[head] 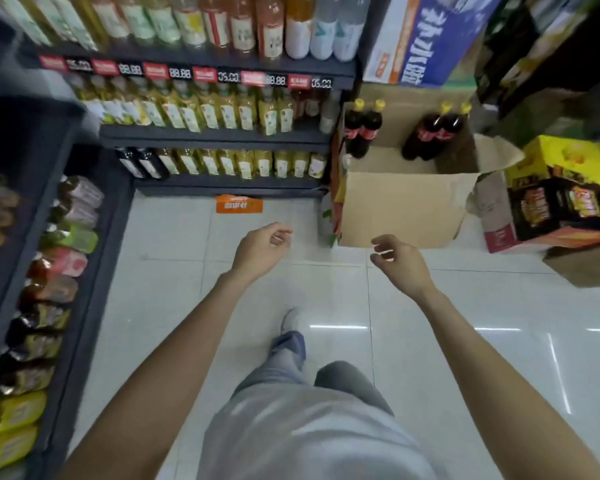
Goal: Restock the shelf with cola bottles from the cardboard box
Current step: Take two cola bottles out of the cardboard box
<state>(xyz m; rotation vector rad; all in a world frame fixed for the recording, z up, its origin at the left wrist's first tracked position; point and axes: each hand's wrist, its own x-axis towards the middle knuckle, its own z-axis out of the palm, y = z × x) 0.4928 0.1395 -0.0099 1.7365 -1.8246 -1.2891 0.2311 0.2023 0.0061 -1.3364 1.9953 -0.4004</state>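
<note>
Head view puts everything in relation to the cardboard box (404, 206), which stands open on the floor. Left of the box runs the shelf (215, 135), its rows packed with yellow-labelled bottles. Nearer the viewer and left of the box, the left hand (260, 249) hangs with fingers loosely curled, holding nothing. Just in front of the box, the right hand (399, 261) is likewise relaxed and holds nothing. Inside the box stand four cola bottles (362, 128), two at its left side and two further right. This looks like the approach to a pick: next, reach into the box and grip bottles by the neck.
</note>
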